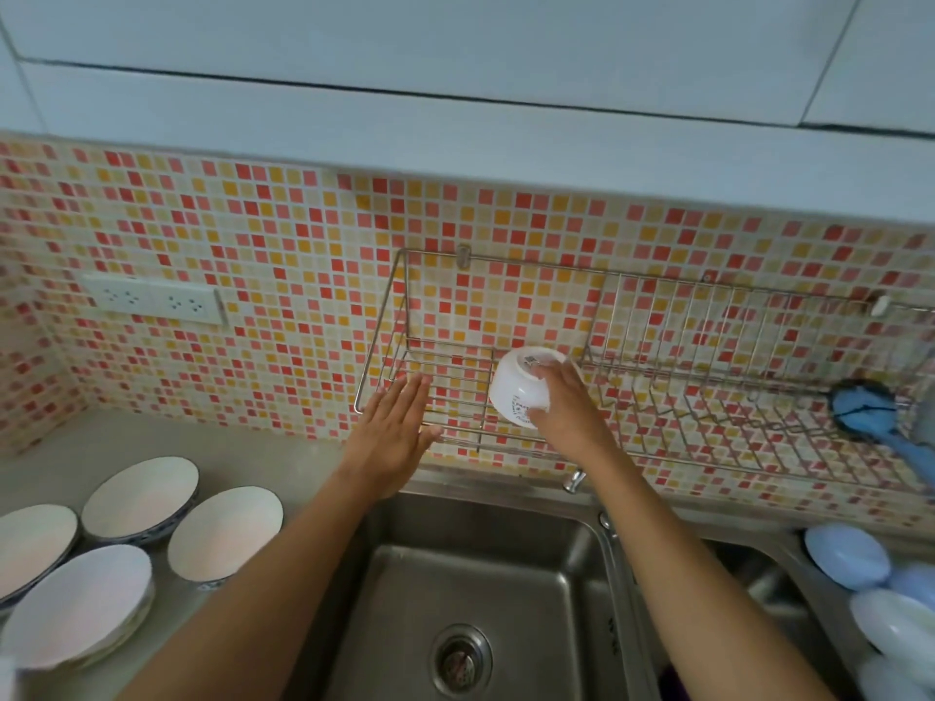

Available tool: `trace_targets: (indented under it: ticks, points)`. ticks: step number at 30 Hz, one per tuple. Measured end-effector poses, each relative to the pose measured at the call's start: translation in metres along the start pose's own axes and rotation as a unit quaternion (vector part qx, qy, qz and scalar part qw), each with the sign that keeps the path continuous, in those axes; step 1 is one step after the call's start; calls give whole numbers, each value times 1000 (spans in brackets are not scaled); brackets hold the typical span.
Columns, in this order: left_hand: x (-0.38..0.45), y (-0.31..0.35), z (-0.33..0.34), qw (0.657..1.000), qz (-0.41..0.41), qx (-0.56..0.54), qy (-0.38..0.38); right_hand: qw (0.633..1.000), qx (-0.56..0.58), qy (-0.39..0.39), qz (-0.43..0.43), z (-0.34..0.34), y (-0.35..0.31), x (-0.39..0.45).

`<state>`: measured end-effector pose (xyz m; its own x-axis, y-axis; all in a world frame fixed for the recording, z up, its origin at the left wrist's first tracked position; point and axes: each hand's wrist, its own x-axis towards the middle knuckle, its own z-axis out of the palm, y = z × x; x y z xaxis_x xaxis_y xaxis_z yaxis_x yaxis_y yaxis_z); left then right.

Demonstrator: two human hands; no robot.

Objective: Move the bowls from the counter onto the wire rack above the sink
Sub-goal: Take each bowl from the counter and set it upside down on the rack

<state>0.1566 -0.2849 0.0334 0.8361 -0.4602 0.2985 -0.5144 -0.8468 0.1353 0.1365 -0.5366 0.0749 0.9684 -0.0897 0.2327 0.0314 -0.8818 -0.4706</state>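
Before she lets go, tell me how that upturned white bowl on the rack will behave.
The white bowl looks glazed ceramic: probably rigid, slick, and chippable against the wire rack. Upside down under the right hand, its wide rim should sit steadily across the bars, unlikely to roll.

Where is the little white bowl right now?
The white bowl is upside down on the wire rack above the sink, near the rack's left part, held by the right hand.

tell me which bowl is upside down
The small white bowl that the right hand holds on the wire rack; the counter bowls sit upright.
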Motion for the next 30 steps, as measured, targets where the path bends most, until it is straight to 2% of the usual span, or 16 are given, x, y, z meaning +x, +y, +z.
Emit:
trace_targets:
  ticks: [4,6,18,21,25,27,30]
  points:
    - [0,3,-1,1000,-16,2,-2,987,-152,39,-42,14,-1,-16]
    - [0,5,-1,1000,-25,-4,-5,978,-197,52,-36,22,-2,-27]
    - [-5,12,-10,998,-46,-16,-36,979,-201,-25,28,21,-3,-23]
    - [-13,7,-14,998,-37,-18,-42,985,-163,33,34,16,-13,-34]
    - [-55,-5,-17,994,-43,-102,-17,994,20,101,40,36,-55,-68]
    - [-91,-18,-21,990,-51,-129,-15,992,76,97,-13,68,-85,-90]
    - [-149,-66,-28,986,-108,-119,-50,991,118,21,-65,129,-139,-117]
